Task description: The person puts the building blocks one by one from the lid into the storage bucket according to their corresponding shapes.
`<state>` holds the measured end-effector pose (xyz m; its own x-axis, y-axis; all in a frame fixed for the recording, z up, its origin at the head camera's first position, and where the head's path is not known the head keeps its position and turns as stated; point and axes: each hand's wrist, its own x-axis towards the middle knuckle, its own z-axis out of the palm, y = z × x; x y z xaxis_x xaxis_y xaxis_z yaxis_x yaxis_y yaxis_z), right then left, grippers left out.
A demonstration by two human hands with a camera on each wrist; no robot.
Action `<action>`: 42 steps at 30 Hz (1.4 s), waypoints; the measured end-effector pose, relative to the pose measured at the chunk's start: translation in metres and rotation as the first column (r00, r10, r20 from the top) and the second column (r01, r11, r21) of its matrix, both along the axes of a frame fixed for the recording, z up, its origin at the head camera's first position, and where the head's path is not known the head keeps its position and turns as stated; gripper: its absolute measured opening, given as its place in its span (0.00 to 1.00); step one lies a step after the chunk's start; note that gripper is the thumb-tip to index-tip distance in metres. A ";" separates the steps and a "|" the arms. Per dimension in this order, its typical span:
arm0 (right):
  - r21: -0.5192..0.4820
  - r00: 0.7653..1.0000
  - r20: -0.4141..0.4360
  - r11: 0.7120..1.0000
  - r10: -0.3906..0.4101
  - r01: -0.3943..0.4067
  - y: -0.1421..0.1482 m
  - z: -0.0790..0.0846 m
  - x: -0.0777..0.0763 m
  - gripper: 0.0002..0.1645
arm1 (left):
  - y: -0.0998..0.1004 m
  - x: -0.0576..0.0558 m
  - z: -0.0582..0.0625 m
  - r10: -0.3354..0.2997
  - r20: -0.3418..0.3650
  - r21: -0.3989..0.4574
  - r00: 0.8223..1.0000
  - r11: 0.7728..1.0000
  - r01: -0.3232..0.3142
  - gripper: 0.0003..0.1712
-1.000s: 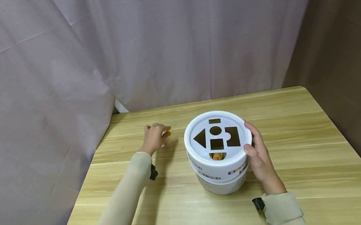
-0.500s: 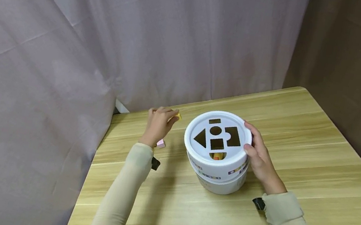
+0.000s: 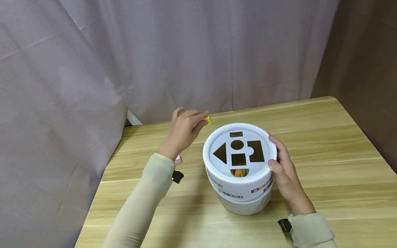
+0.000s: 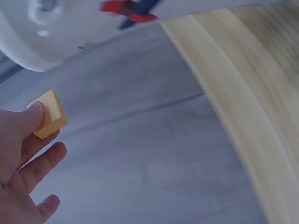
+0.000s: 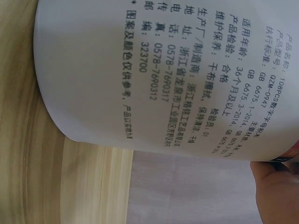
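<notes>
Pinching a yellow block beside the white bucket

The person's left hand holds the block in the air just left of the bucket, apart from the lid, pinching it between thumb and finger while the other fingers are spread loosely. The right hand grips the bucket's right side, thumb on the lid's rim and fingers curved against the edge. The bucket stands upright on the table, a pale curtain beyond it. Something yellow and orange shows through an opening in the lid. A pink block lies left of the bucket.
</notes>
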<state>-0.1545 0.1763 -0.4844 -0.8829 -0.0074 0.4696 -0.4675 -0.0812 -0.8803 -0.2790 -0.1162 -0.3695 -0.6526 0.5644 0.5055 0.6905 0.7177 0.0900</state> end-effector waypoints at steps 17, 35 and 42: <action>0.010 0.999 0.012 0.999 -0.032 0.032 0.001 0.001 -0.001 0.39 | 0.041 0.024 0.025 -0.108 -0.049 0.022 0.993 0.994 0.109 0.19; 0.025 1.000 0.005 0.999 -0.030 0.030 -0.003 0.004 -0.001 0.38 | 0.059 0.025 0.021 -0.067 0.016 -0.087 0.998 0.994 0.068 0.16; 0.043 0.998 -0.044 0.998 -0.039 0.041 -0.005 0.006 -0.004 0.38 | 0.064 0.024 0.020 -0.020 0.086 -0.141 0.996 0.989 0.032 0.17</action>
<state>-0.1582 0.1714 -0.4780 -0.8617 0.0064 0.5073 -0.5073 -0.0238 -0.8614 -0.2550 -0.0522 -0.3499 -0.6733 0.6444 0.3625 0.7037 0.7089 0.0468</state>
